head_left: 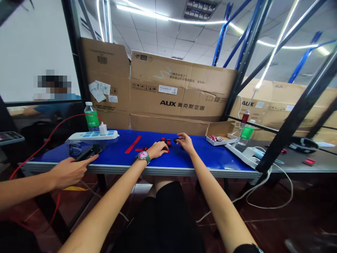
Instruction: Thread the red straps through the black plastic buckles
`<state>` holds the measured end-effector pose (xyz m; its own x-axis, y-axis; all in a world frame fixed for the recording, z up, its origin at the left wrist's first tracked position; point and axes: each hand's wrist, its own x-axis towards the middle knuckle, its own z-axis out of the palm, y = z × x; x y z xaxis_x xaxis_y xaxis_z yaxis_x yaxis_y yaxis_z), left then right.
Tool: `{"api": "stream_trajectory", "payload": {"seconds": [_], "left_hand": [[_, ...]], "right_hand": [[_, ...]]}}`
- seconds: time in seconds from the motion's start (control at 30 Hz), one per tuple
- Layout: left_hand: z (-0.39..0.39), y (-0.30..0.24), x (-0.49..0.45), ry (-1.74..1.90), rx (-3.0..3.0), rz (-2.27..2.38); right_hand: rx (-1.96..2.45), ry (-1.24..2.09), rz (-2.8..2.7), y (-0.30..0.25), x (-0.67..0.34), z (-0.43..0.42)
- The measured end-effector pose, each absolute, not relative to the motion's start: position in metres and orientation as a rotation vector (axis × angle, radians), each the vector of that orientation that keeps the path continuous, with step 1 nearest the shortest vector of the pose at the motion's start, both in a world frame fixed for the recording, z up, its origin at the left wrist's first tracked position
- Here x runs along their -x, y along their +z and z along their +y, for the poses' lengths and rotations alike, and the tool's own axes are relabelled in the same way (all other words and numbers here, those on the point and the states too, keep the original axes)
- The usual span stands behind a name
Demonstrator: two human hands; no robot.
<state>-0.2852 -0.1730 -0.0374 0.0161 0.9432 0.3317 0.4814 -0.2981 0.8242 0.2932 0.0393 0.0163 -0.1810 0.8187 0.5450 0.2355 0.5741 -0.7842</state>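
red-and-black pieces [168, 142] on blue surface [210, 159], at one o'clock from left hand [157, 149], nine o'clock from right hand [185, 142], right pinching small dark piece [175, 140], left's fingers bent, grip cannot be told, red strip [133, 144] at left's ten o'clock

The left arm [110, 203] is slanting up from the lower left and the right arm [210, 189] from the lower right, the two bare forearms leaning inward toward each other. The left hand [157, 150] is lying low with its palm turned down, its bent fingers pointing rightward, while the right hand [185, 143], well apart from it, is holding itself slightly higher, its fingers curling leftward and their tips too small to read clearly.
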Motion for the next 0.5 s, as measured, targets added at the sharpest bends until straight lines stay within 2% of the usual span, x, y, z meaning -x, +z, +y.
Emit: {"api": "stream_trajectory", "payload": {"seconds": [0.17, 0.3, 0.5], "left_hand": [[-0.178, -0.033, 0.283, 1.285, -1.721, 1.544], [-0.180, -0.032, 0.274, 1.286, -1.712, 1.551], [-0.189, -0.031, 0.276, 1.119, -1.495, 1.298]], "right_hand": [[0.746, 0.793, -1.842, 0.023, -0.293, 0.029], [0.693, 1.057, -1.924, 0.020, -0.288, 0.023], [0.650, 1.220, -1.902, 0.013, -0.271, 0.023]]}}
